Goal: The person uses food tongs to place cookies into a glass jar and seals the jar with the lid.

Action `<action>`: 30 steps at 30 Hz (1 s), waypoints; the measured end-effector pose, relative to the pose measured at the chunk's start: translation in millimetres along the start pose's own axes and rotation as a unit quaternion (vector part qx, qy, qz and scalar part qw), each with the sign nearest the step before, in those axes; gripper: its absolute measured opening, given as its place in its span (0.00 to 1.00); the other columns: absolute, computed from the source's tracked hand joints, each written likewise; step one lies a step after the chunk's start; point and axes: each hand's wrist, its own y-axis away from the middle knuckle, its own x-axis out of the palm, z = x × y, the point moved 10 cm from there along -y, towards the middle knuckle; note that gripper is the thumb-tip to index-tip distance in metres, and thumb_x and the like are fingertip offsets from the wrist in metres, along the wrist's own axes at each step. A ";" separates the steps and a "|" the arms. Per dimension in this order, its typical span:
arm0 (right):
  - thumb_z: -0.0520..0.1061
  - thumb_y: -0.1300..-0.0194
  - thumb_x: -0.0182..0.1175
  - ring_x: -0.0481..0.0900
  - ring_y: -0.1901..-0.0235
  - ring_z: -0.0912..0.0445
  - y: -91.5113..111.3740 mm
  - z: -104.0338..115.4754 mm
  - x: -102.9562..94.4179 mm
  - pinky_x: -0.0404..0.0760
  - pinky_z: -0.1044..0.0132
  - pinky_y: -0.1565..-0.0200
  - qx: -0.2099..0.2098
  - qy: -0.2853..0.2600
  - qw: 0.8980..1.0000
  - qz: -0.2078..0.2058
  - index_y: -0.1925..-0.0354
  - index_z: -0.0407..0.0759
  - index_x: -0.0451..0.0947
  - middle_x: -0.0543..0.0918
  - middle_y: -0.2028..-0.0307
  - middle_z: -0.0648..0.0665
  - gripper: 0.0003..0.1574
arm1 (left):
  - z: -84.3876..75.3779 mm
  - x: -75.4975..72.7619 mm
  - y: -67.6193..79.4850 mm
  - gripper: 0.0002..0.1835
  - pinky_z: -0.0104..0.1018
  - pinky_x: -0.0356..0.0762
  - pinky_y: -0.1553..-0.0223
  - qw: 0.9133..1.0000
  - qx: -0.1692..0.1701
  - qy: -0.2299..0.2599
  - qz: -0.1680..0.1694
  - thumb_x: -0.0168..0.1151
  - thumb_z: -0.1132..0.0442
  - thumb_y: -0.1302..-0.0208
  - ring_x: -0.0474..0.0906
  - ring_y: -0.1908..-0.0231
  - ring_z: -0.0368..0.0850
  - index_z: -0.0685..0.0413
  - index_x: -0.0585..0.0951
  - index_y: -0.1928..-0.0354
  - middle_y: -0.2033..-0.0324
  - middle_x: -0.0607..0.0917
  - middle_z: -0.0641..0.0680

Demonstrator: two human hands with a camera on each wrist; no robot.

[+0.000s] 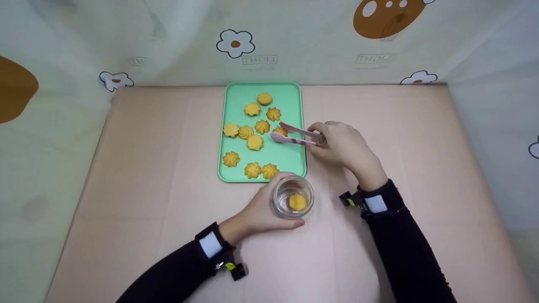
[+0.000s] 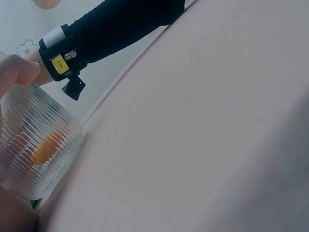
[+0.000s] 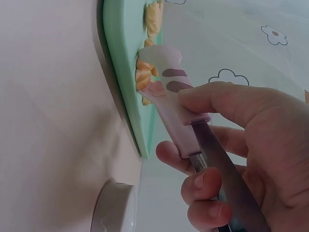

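Observation:
My left hand [image 1: 269, 206] grips a clear ribbed glass [image 2: 58, 116], with its thumb and fingers round the side. One yellow cookie [image 1: 297, 202] lies inside the glass. Pink tongs [image 1: 301, 141] are held in my right hand [image 1: 343, 143], between thumb and fingers. The tongs' two tips are spread apart over the right side of the green tray [image 1: 290, 164]. Between those tips sits a star-shaped cookie [image 3: 144, 75] on the tray; whether both tips touch it I cannot tell.
Several more cookies [image 1: 262, 126] lie spread over the tray, some with the flat side up. The tray stands at the back of a pink-covered table [image 1: 168, 176], against a patterned curtain [image 1: 177, 46]. The glass is just in front of the tray's near right corner.

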 end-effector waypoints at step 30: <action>0.49 0.28 0.70 0.80 0.65 0.47 17.5 -4.1 -21.5 0.79 0.47 0.64 -0.008 0.002 1.000 0.019 0.41 0.45 0.87 0.87 0.64 0.44 0.20 | 1.0 0.4 -0.1 0.51 0.51 0.73 0.26 1.000 -0.004 0.004 -0.002 0.89 0.57 0.50 0.79 0.33 0.47 0.43 0.69 0.26 0.35 0.84 0.45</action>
